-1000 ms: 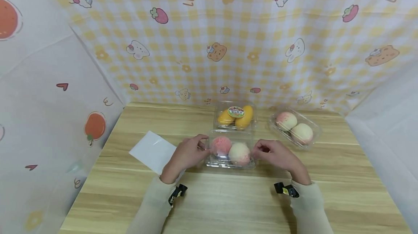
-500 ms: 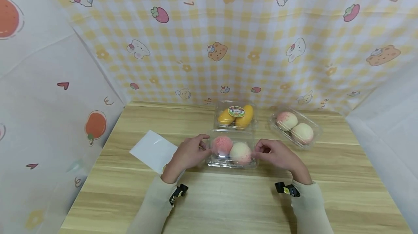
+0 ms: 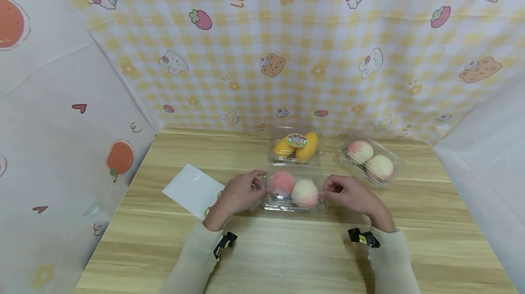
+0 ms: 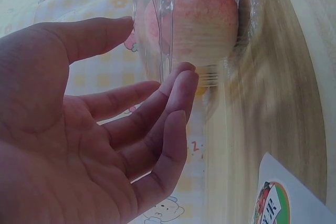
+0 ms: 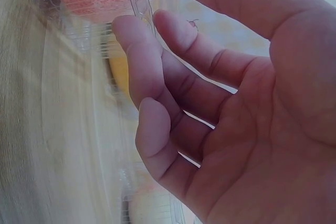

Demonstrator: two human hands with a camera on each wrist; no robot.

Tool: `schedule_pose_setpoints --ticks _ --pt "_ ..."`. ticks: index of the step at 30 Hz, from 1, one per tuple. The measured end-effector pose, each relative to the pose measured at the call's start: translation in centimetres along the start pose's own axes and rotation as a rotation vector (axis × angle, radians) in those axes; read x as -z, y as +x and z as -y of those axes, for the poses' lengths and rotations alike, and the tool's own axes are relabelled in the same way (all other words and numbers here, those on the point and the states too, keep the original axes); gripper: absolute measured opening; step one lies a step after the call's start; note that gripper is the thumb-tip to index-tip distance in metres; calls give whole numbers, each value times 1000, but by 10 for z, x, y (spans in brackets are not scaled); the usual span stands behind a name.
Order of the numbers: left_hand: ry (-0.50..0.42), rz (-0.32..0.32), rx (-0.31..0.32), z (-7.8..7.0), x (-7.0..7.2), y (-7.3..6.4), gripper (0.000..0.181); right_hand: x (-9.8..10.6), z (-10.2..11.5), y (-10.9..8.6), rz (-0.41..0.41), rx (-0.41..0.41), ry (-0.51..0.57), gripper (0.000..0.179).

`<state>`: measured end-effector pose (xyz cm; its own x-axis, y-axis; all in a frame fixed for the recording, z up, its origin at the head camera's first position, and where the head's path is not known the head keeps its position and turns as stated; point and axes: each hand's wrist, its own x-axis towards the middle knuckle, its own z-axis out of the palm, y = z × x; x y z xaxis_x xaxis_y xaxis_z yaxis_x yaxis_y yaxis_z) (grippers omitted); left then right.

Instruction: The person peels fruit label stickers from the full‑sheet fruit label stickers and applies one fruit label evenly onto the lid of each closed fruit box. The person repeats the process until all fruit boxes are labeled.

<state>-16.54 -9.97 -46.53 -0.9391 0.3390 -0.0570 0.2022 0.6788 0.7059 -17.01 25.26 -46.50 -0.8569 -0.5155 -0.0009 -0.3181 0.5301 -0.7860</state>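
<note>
Front clear box (image 3: 294, 208) and both hands (image 3: 243, 191) slightly farther right than before.

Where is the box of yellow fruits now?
In the head view, the yellow-fruit box sits at the table's back, left of another fruit box, directly behind the front box between the left hand and right hand.

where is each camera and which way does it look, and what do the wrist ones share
Head: worn on the head, facing forward and down at the table and patterned cloth; left hand, right hand and both sleeves show.
Left wrist: worn there, facing the left side of the near clear box; left hand shows, palm and fingers.
Right wrist: worn there, facing that box's right side; right hand shows, palm and fingers.
Shared: both wrist views catch that box and pinkish fruit inside.
</note>
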Motion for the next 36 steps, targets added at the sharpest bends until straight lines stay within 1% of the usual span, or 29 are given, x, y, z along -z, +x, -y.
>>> schedule_pose_setpoints --ticks 5,12,19,24,29,33,36 --pt "-7 8 14 2 0 1 57 0 1 -1 0 -14 1 8" --pt "-1 8 -12 5 0 2 55 0 2 0 11 -26 31 10" --pt "-3 7 -11 5 -1 2 55 -1 1 0 7 -35 20 10" --pt "-4 13 -22 5 2 0 52 -1 2 0 5 -31 13 10" --pt "-19 -15 -37 11 14 -3 41 -1 2 0 3 -39 8 10" --pt "-39 -62 -29 23 31 -7 38 -2 0 0 3 -35 3 10" --pt "-47 -80 -19 34 45 -11 36 -3 -1 0 -3 -39 -7 11"
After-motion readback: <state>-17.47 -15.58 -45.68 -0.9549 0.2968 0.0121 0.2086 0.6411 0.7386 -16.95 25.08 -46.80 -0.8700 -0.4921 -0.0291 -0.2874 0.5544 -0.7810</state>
